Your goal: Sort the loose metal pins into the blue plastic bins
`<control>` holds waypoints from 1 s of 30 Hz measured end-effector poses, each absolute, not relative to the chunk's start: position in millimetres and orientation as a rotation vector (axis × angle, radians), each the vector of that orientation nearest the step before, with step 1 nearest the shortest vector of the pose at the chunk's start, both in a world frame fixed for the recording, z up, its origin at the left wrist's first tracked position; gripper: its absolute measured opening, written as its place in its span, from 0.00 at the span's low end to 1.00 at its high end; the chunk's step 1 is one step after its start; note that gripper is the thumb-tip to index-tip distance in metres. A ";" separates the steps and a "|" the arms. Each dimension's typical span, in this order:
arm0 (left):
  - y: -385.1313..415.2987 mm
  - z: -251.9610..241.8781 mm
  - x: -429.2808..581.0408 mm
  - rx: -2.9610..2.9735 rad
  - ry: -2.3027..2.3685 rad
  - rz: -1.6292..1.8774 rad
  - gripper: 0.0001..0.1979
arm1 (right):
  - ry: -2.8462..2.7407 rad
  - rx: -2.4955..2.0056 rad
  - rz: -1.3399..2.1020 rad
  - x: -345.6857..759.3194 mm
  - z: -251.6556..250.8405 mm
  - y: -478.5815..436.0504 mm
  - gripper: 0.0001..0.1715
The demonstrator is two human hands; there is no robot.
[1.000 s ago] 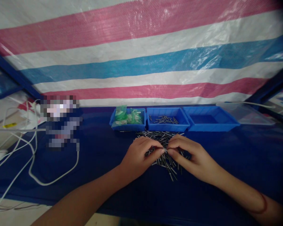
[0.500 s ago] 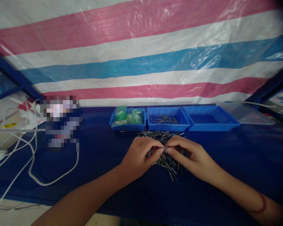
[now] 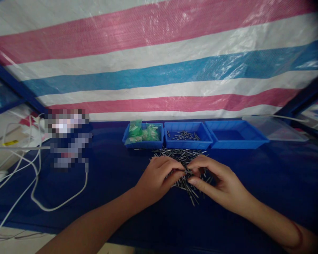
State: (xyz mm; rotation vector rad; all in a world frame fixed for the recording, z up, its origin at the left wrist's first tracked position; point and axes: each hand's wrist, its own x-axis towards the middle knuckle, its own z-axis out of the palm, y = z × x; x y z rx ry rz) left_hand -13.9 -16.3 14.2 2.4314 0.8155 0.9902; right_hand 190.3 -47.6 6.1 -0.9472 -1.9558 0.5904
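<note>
Striped sheeting [image 3: 159, 76] backs the blue desk [image 3: 108, 165]; left hand [image 3: 154, 177] pinching what looks like a slim metal rod [image 3: 186, 171], seemingly lying sideways toward the right hand [image 3: 225, 183], fingers parted just beside it, above the rod pile [image 3: 191, 194].

Workshop, small-parts: row of 3 blue bins [image 3: 188, 144]; blue surface [image 3: 111, 165] beneath bins; loose metal pins [image 3: 180, 153] heaped before bins; striped plastic sheeting [image 3: 159, 72] behind bins.

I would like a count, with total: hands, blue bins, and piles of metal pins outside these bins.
Hands (left hand, right hand): 2
Blue bins (left bin, middle bin, right bin): 3
Pile of metal pins: 1
Total: 6
</note>
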 end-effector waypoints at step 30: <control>-12.5 9.8 -16.7 2.499 0.989 0.803 0.11 | -2.635 -0.982 0.543 210.3 19.6 -30.6 0.10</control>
